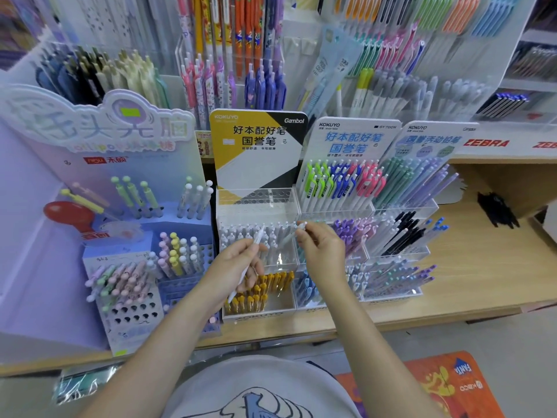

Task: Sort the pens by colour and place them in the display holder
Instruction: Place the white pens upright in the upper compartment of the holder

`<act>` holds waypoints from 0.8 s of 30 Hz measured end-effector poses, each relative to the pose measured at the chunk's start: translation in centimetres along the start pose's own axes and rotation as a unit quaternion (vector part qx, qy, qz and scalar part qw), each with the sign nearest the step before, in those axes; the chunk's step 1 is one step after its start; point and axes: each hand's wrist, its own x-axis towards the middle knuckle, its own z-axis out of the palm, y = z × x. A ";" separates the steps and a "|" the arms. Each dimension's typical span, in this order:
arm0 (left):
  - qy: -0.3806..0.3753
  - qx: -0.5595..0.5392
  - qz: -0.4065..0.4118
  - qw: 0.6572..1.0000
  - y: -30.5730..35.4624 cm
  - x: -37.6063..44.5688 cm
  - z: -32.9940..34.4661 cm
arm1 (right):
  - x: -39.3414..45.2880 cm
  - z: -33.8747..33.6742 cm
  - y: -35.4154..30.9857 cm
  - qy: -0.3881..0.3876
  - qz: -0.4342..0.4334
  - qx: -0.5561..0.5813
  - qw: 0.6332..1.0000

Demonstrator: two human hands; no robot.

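Observation:
A clear tiered display holder (256, 203) with a yellow and black header card stands in the middle of the shelf. Its top tier shows bare holes, the middle tier holds white pens (241, 236), and the bottom tier holds yellow pens (268, 285). My left hand (238, 267) grips a white pen (257, 236) that points up and right over the middle tier. My right hand (322, 248) pinches the top of another white pen (294, 233) at the right side of that tier.
A purple stand (99, 206) with pastel pens stands on the left. To the right are clear holders with green, blue and pink pens (340, 182), purple pens (349, 233) and black pens (404, 230). The wooden shelf (470, 267) runs right; an orange mat (437, 384) lies below.

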 end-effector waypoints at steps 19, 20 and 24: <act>0.020 -0.033 0.000 0.999 -0.6 0.0 -1.2 | 1.0 2.6 0.0 -0.067 -0.037 -0.043 0.996; 0.020 -0.033 0.000 0.999 -0.6 -0.1 -1.2 | 1.0 2.7 0.0 -0.065 -0.030 -0.040 0.997; 0.016 -0.048 -0.003 0.999 -0.4 -0.1 -1.2 | 1.0 2.9 0.0 -0.060 0.006 -0.022 0.998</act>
